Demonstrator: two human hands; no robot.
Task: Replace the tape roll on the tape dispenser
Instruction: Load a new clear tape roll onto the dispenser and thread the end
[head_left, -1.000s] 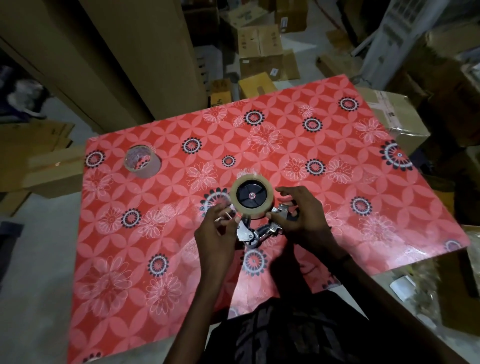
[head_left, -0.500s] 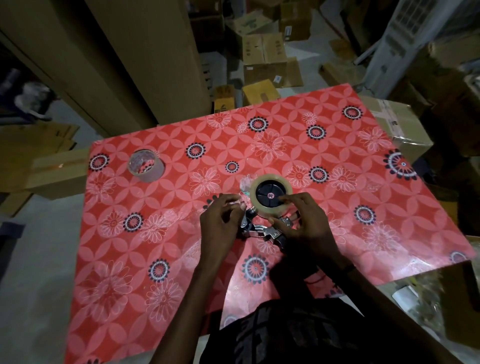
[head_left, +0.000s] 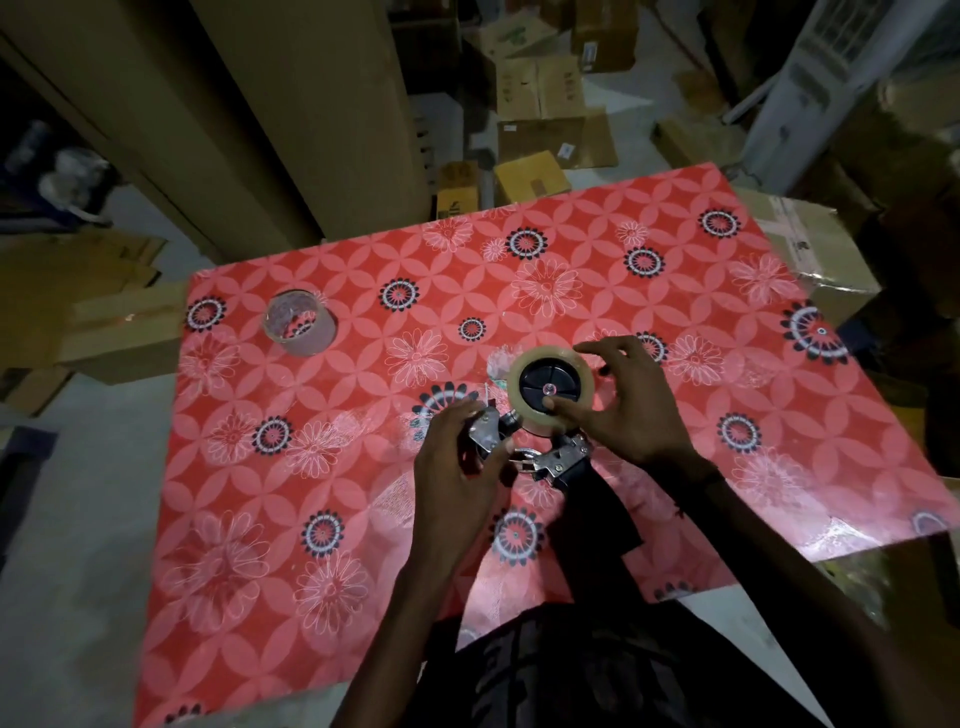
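A hand-held tape dispenser (head_left: 550, 457) with a metal front and black handle lies on the red flowered table (head_left: 363, 519). A roll of clear tape (head_left: 550, 387) sits on its black hub. My left hand (head_left: 462, 457) grips the dispenser's metal front end. My right hand (head_left: 623, 400) rests on the roll, thumb pressed on the hub's near edge, fingers spread over the far rim. A thin strand of tape rises beside my left fingers. An almost used-up tape core (head_left: 300, 322) stands at the table's far left.
Cardboard boxes (head_left: 550, 130) litter the floor beyond the table. A tall cardboard sheet (head_left: 270, 104) leans at the back left. A taped box (head_left: 800, 249) sits off the right edge. My dark-clothed body is at the near edge.
The dispenser with its roll has shifted slightly right and away. My right hand moved from the dispenser's frame up onto the roll, uncovering the black handle. My left hand stayed on the metal front.
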